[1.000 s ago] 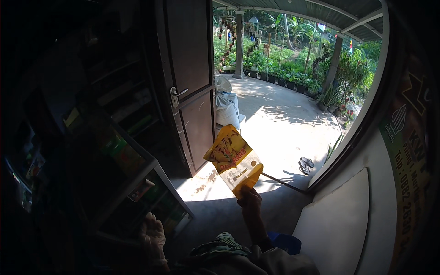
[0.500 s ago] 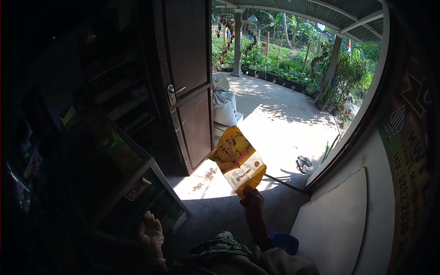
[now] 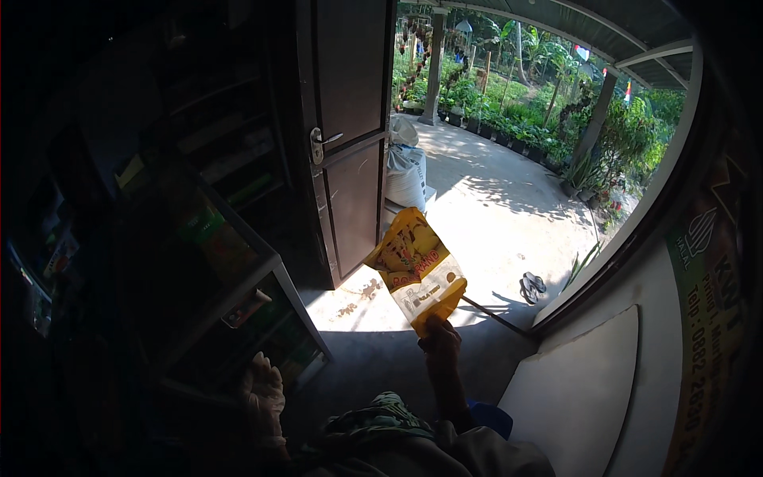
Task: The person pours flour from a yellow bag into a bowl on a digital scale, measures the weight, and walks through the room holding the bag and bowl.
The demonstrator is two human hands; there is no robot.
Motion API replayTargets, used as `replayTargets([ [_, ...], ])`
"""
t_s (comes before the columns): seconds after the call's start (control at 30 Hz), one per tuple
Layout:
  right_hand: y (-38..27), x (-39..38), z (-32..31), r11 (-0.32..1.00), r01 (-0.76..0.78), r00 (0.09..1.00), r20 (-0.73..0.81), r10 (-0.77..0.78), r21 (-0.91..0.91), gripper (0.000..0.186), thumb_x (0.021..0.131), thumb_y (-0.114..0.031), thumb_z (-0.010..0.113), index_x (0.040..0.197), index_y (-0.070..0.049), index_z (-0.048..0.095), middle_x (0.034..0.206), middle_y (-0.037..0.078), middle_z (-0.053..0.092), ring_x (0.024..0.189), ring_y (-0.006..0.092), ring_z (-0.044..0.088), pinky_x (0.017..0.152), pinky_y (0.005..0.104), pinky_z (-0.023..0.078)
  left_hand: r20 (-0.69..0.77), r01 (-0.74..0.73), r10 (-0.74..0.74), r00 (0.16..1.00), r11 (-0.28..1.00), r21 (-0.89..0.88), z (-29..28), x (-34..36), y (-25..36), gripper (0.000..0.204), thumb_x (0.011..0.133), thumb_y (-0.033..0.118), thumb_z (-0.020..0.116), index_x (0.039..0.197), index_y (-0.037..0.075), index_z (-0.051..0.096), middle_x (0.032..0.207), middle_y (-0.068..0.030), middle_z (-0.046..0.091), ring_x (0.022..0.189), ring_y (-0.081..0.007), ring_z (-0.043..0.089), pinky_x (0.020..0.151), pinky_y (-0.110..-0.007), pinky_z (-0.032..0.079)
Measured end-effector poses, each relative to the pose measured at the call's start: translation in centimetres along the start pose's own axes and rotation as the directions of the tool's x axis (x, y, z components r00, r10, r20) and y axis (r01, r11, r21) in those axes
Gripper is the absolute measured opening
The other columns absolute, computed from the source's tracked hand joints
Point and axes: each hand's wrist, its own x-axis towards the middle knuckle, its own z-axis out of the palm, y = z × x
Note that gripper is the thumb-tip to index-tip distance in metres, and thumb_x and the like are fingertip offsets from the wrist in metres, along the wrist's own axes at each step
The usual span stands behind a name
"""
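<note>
A flat yellow food bag [image 3: 415, 262] with printed pictures of food is held up in front of me. Its lower end is pinched by my right hand [image 3: 439, 338], whose fingers are closed on it in shadow. My left hand [image 3: 265, 389], in a thin pale glove, hangs low beside a glass-fronted cabinet [image 3: 278, 306]. Its fingers look loosely stretched out, and I see nothing held in them.
A dark door [image 3: 343, 143] stands open on the left of the doorway. Outside are white sacks [image 3: 407, 176], sandals [image 3: 532, 287] and potted plants [image 3: 517, 143]. A white board [image 3: 580, 389] leans at the right wall, near a banner [image 3: 707, 294]. Something blue [image 3: 491, 417] lies near my right arm.
The door and yard have shifted right and slightly up in my view. The bag stays in my right hand, tilted much as before. My left hand has hardly moved.
</note>
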Motion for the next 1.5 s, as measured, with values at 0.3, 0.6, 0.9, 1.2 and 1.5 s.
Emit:
replayTargets([
  [0.3,0.1,-0.2,5.5,0.939,0.201,0.946,0.305,-0.111,-0.28,0.022,0.091,-0.021,0.06,0.1,-0.001,0.062,0.067,0.001,0.05,0.048,0.0079,0.043,0.044,0.0216,0.034,0.146,0.054,-0.109,0.983,0.94,0.336,8.3,1.1,-5.1,0.031,0.096,0.017,0.055,0.119,-0.003,0.056,0.118,-0.0161,0.062,0.114,-0.0264,0.058,0.094,-0.041,0.051],
  [0.6,2.5,-4.4,12.4,0.922,0.14,0.815,0.571,0.1,-0.361,0.02,0.09,-0.01,0.05,0.1,0.004,0.061,0.083,0.005,0.056,0.069,0.0105,0.053,0.053,0.0227,0.042,0.311,-0.445,0.337,0.888,0.8,0.403,13.6,0.4,-4.5,0.027,0.098,0.023,0.053,0.115,0.003,0.056,0.108,-0.0027,0.056,0.108,-0.013,0.051,0.097,-0.034,0.04],
  [0.9,9.4,-8.6,14.6,0.756,0.547,0.517,0.855,0.032,-0.359,0.015,0.083,-0.004,0.048,0.077,0.004,0.058,0.075,0.006,0.056,0.058,0.0134,0.052,0.046,0.0268,0.041,0.091,-0.704,0.749,0.656,0.565,0.43,6.8,-6.1,3.6,0.025,0.095,0.025,0.06,0.107,0.005,0.068,0.11,-0.0079,0.066,0.103,-0.0126,0.059,0.091,-0.035,0.043],
  [1.2,16.8,-22.5,22.6,0.874,0.148,0.405,0.835,0.373,-0.462,0.015,0.086,-0.012,0.058,0.087,0.002,0.061,0.066,0.004,0.055,0.052,0.0095,0.047,0.047,0.023,0.036,0.018,-0.902,0.917,0.399,0.389,0.187,0.1,-14.0,14.6,0.013,0.094,0.01,0.058,0.087,0.0,0.061,0.083,-0.0047,0.058,0.075,-0.0119,0.051,0.079,-0.03,0.044],
  [1.5,30.1,-37.5,27.3,0.8,0.188,0.01,0.816,0.578,-0.569,0.015,0.089,-0.008,0.062,0.1,0.002,0.063,0.075,0.003,0.062,0.057,0.0075,0.052,0.052,0.0223,0.042,-0.251,-0.82,0.954,0.167,0.275,0.501,-8.6,-25.6,28.8,0.018,0.092,0.008,0.054,0.077,0.0,0.059,0.071,-0.0042,0.054,0.065,-0.0117,0.047,0.062,-0.028,0.039],
])
